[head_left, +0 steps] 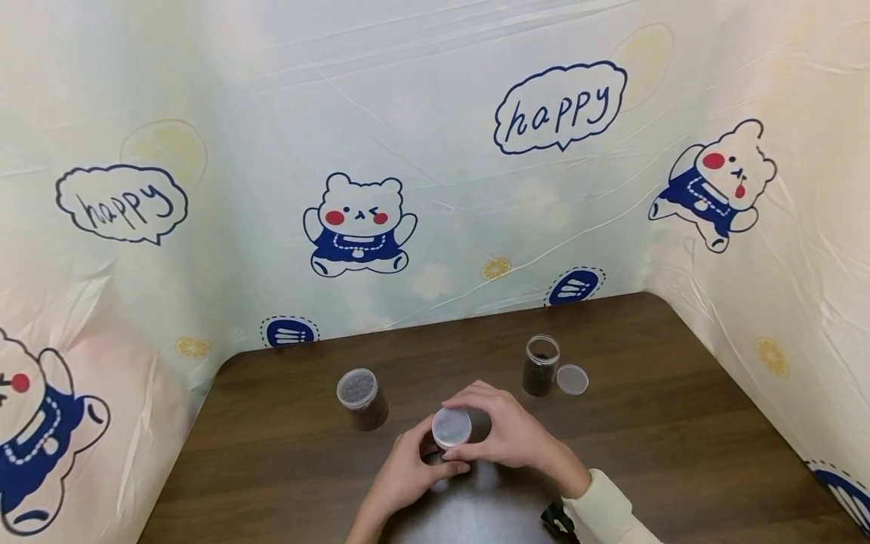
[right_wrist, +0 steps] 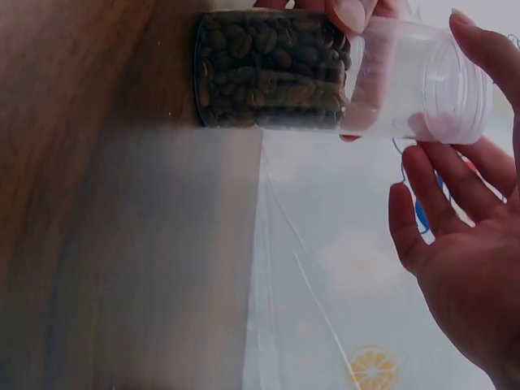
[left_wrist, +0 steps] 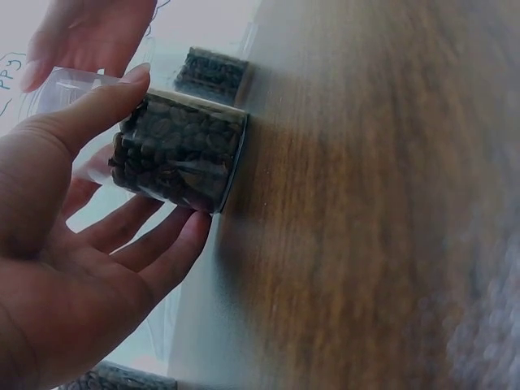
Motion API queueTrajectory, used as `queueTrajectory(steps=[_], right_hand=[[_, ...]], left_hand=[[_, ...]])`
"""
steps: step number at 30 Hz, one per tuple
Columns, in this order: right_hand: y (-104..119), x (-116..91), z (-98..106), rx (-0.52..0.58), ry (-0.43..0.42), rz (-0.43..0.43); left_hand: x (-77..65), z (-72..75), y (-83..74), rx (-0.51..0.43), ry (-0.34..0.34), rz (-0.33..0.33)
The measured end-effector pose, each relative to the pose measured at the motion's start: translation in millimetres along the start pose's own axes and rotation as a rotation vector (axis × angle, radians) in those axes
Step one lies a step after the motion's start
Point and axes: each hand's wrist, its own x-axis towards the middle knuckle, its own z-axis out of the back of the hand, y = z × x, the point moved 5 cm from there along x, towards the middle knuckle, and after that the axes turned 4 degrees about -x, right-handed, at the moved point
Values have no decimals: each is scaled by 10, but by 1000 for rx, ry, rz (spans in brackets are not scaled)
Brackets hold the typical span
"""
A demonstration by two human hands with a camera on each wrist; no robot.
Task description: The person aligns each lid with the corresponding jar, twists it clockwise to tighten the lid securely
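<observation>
A clear plastic jar (left_wrist: 180,153) part filled with coffee beans stands upright on the table between the two hands. My left hand (head_left: 408,470) grips its body, with the thumb on one side and the fingers on the other. At the top, my right hand (head_left: 510,432) holds the edge of the round translucent lid (head_left: 451,428) between thumb and fingers. The lid sits on the jar's mouth; whether it is screwed tight, I cannot tell. In the right wrist view, the beans (right_wrist: 272,69) fill the lower part, with bare clear wall above them.
A second jar (head_left: 367,408) with dark contents and a covered-looking top stands to the left. Behind the right hand is an uncovered jar (head_left: 540,372), a loose lid (head_left: 572,380) lying beside it. The brown wooden table (head_left: 272,468) meets a printed curtain (head_left: 448,227).
</observation>
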Motion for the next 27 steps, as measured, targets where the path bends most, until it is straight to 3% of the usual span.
queueTrajectory(steps=[10,16,20,24,27], right_hand=[[49,-4,-116,-91,-93,-70],[50,-33,-93,-135,-31,-127],[34,-71,-35,-50,17,-116],[12,-88,7,89,26,-46],[-1,-85,15,112,25,3]], left_hand=[[-12,-2,9,42,-9,-8],[-5,-1,19,36,-8,-21],[0,-3,20,19,-10,-31],[3,-11,18,-14,-1,-11],[6,-14,10,-25,0,-2]])
